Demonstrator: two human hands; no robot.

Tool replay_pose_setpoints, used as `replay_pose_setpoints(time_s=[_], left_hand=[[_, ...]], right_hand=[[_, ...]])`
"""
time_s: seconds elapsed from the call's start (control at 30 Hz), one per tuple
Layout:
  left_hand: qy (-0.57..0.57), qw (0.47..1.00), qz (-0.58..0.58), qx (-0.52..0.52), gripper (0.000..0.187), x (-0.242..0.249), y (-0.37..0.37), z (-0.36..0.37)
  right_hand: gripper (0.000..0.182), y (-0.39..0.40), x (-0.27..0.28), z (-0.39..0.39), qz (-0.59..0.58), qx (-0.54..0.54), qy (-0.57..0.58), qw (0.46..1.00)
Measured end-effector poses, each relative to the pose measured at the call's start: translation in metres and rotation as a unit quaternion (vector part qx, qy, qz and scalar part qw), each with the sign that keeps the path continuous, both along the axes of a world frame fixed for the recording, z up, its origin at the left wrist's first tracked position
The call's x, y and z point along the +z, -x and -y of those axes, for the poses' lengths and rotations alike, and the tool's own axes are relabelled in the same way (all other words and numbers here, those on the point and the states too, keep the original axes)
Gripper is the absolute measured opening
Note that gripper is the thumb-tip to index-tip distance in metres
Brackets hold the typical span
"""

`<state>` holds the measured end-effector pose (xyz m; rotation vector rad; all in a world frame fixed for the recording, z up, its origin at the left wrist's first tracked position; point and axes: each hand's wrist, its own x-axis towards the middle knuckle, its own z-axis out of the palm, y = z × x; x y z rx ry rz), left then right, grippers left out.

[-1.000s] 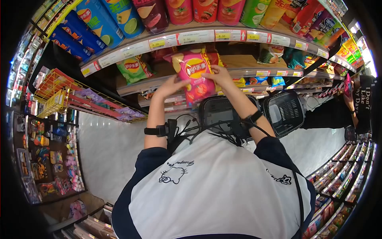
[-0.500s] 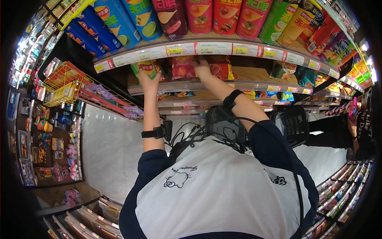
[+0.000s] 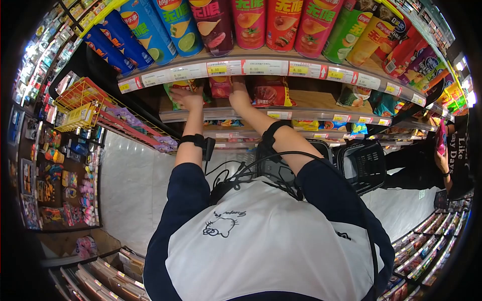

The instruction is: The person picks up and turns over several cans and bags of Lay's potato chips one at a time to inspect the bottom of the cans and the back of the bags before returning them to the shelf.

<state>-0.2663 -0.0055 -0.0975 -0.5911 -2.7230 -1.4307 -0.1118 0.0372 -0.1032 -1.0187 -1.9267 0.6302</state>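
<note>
On the shelf just below the price rail, my left hand (image 3: 190, 99) rests against the front of a green chip bag (image 3: 175, 93), its fingers spread over it. My right hand (image 3: 239, 96) is beside a pink chip bag (image 3: 220, 88) and touches its right edge; its fingertips are hidden under the upper shelf. Right of that hand lies a red chip bag (image 3: 271, 93) with yellow trim, apart from it. Black straps are around both forearms.
Chip canisters (image 3: 249, 25) stand in a row on the upper shelf. A yellow wire rack (image 3: 78, 110) hangs at left. Black baskets (image 3: 360, 163) are below the shelves at right. Another person's hand (image 3: 442, 161) holds a pink packet. Dark cables cross my shirt.
The pink bag and my right hand have shifted left, away from the red bag. My left hand's fingers have spread from their grip on the green bag, which sits further back.
</note>
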Motion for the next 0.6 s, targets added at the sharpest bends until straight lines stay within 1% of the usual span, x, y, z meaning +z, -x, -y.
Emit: replay_pose_setpoints(time_s=[0.1,0.13,0.17,0.2,0.23,0.3,0.33,0.43,0.53,0.6], left_hand=[[0.037,0.996,0.068,0.042,0.123,-0.003,0.001,0.002],[0.047,0.993,0.092,0.051,0.121,-0.001,-0.001,0.002],[0.036,0.996,0.064,0.044,0.119,-0.008,0.002,0.001],[0.026,0.998,0.036,0.036,0.116,-0.026,0.010,0.000],[0.015,0.999,0.008,0.029,0.114,-0.031,0.013,0.003],[-0.019,1.000,-0.008,-0.010,0.110,-0.035,0.021,0.013],[-0.036,0.999,-0.017,-0.030,0.108,-0.034,0.023,0.020],[-0.139,0.982,-0.066,-0.109,0.103,-0.040,0.032,0.039],[-0.125,0.981,-0.014,-0.146,0.090,-0.038,0.033,0.063],[-0.009,0.992,0.015,-0.126,0.076,-0.035,0.032,0.073]], right_hand=[[0.051,-0.009,-0.009,-0.002,0.078,-0.016,0.016,0.997],[0.053,-0.014,-0.014,-0.004,0.058,-0.026,0.008,0.998],[0.055,-0.020,-0.021,-0.004,0.039,-0.035,0.000,0.999],[0.057,-0.026,-0.026,-0.003,0.020,-0.045,-0.007,0.999],[0.058,-0.033,-0.022,0.000,0.016,-0.036,0.028,0.999],[0.059,-0.045,-0.012,0.007,0.006,-0.018,0.100,0.995],[0.056,-0.048,-0.011,0.011,-0.010,-0.011,0.077,0.997],[0.053,-0.067,-0.004,0.030,-0.056,0.057,0.050,0.996],[0.049,-0.087,0.000,0.052,-0.096,0.096,0.126,0.983],[0.047,-0.098,-0.001,0.063,-0.093,0.093,0.164,0.978]])
